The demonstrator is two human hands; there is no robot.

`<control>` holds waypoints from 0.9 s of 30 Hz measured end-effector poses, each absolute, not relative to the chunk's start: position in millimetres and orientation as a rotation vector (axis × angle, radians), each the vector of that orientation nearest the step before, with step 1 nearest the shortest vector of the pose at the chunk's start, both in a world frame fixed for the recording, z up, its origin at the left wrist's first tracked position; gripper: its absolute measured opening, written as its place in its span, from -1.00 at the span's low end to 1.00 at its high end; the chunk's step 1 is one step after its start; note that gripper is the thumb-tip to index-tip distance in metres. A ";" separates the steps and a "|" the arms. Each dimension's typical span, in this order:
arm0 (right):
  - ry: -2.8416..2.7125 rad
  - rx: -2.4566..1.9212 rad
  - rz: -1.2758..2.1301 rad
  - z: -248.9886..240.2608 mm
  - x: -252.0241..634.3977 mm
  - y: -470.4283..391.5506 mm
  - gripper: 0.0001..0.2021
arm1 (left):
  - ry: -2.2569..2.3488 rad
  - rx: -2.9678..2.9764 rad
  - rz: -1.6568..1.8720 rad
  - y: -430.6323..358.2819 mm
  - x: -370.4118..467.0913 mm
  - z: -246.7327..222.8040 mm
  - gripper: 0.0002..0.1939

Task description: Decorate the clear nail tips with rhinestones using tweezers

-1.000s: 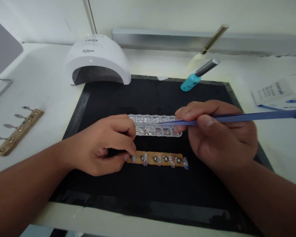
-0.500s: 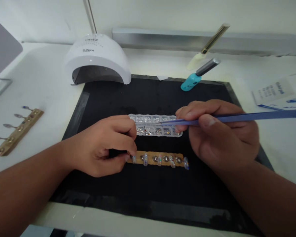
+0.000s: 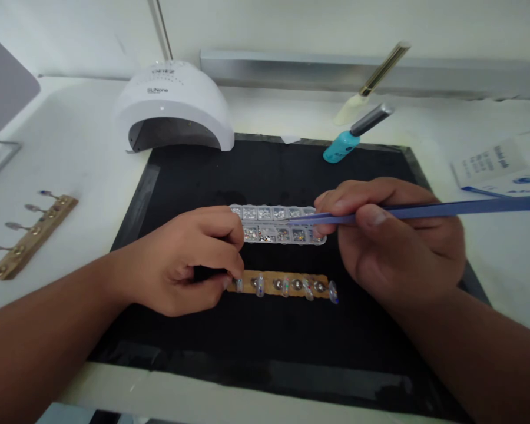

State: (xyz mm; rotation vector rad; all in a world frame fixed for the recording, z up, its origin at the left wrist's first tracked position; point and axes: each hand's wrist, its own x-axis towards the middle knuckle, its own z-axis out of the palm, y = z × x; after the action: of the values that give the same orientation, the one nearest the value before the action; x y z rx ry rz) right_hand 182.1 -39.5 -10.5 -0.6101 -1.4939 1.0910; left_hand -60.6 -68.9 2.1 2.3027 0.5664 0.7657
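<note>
My right hand (image 3: 393,241) is closed round blue tweezers (image 3: 450,208), whose thin tips are over the middle of a clear compartment box (image 3: 265,224) of small shiny stones. My left hand (image 3: 194,259) has its thumb and index finger closed on the left end of a wooden strip (image 3: 271,284). Along that strip stand metal knobs and several clear nail tips (image 3: 308,288) with glittery bits. The left end of the strip and of the box is hidden behind my left fingers.
A white nail lamp (image 3: 176,106) stands at the back left. Beyond the black mat (image 3: 229,341) lies another wooden strip (image 3: 35,238) with nail tips. A turquoise bottle (image 3: 342,147), a pale bottle (image 3: 352,109) and a white printed box (image 3: 499,165) are at the back right.
</note>
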 end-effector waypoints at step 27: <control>-1.422 -0.592 1.192 -9.9 199.8 -36.4 -0.89 | 0.732 2.230 0.906 -68.7 -67.9 -4.0 -0.83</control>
State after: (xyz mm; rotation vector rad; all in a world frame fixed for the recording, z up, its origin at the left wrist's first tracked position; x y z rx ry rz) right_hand 199.8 -36.4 -9.9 -0.5917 -1.4219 1.1921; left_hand -67.9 -68.7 -4.0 2.2296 0.7321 0.9059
